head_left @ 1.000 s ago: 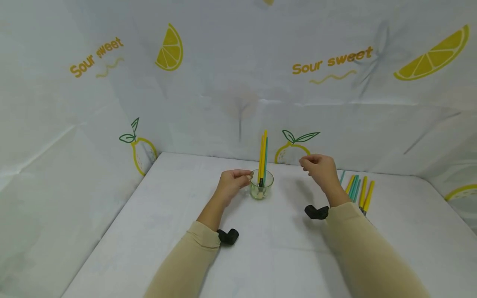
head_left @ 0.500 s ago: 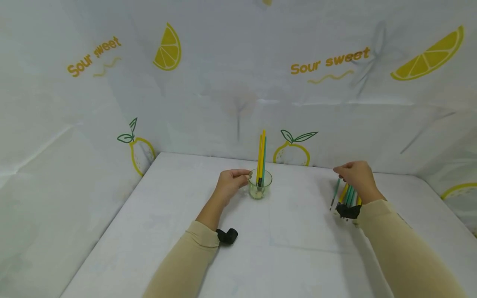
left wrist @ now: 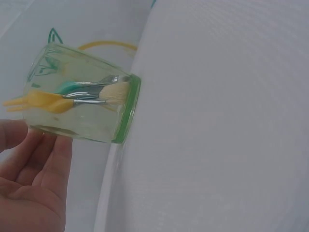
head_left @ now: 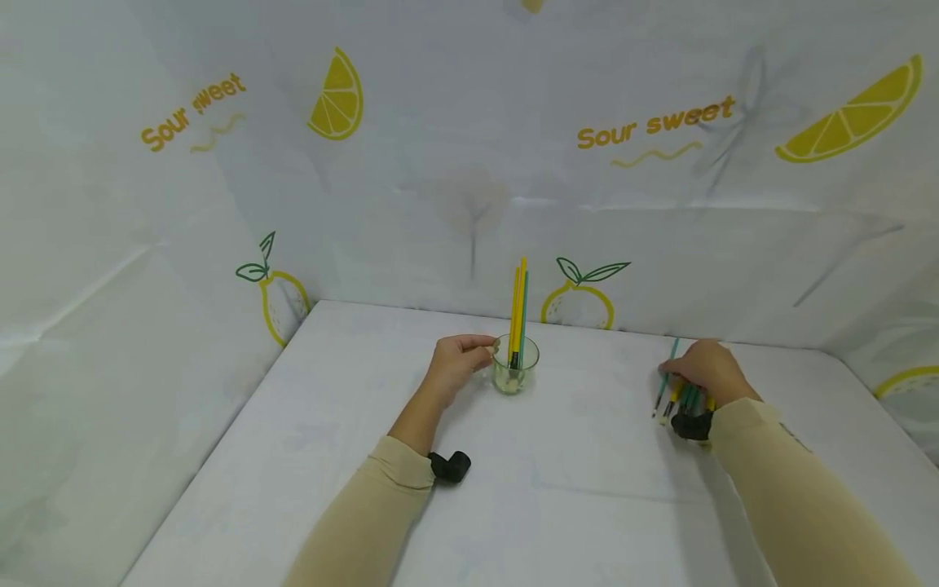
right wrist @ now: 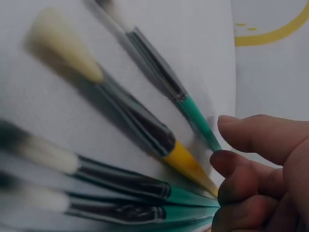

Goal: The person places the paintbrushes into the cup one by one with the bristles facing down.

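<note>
In the head view, a clear greenish glass [head_left: 506,383] stands upright with several yellow and green paintbrushes [head_left: 517,314] in it, bristles down. My left hand [head_left: 456,363] pinches its left rim with thumb and fingers; in the left wrist view the fingertips [left wrist: 60,150] lie against the glass. Over at the right, my right hand [head_left: 707,371] is low over several paintbrushes lying on the table. Its thumb and index finger are on either side of a thin green paintbrush [right wrist: 195,116], with a gap between them. A wide yellow-handled paintbrush [right wrist: 181,162] lies beside it.
A white-covered table [head_left: 557,522] meets a white cloth wall [head_left: 440,244] printed with lemons at its back edge. More green-handled paintbrushes [right wrist: 120,212] fan out under the right hand. Black wrist mounts [head_left: 449,467] sit at both wrists.
My right hand has moved right from beside the glass, then lowered onto the lying paintbrushes, its fingertips now at the thin green one. My left hand and the glass have stayed put.
</note>
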The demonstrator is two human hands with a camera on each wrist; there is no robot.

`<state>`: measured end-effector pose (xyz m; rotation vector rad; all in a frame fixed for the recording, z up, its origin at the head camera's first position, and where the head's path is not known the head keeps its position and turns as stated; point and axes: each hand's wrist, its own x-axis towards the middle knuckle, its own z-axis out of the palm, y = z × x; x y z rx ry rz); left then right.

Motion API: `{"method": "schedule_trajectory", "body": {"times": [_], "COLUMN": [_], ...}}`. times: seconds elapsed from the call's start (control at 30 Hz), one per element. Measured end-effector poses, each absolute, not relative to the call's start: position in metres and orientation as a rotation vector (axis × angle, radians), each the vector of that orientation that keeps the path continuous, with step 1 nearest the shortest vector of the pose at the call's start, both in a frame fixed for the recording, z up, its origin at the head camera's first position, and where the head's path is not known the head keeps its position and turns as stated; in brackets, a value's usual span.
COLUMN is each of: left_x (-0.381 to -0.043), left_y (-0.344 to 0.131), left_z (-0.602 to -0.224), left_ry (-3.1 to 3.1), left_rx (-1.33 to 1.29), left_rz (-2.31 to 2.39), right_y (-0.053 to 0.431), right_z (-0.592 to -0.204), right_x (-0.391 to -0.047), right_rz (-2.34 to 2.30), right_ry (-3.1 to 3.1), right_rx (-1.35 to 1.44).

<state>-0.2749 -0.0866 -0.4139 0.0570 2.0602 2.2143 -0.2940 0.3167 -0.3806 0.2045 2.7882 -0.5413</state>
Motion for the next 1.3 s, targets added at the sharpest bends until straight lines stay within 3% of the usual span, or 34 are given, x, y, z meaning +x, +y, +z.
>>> {"method": "schedule_trajectory", "body": {"times": [0.83,1.1,1.3], "left_x": [-0.276,-0.276,-0.276], "left_y": [-0.086,-0.085,-0.086], "left_z": [-0.414,-0.414,-0.414], "left_ry": [2.058,2.063,2.063], "left_rx": [0.026,0.038,0.03], "left_rz": [2.201,2.194,2.191], "right_y": [0.309,0.301,0.28], "right_z": [-0.387,-0.379,-0.365], "right_x": [-0.3,-0.297,-0.29], "right_rz": [-0.639,-0.928,-1.132], "right_ry": [2.738,2.749,2.809], "right_rx": [0.284,0.374,0.276]}}
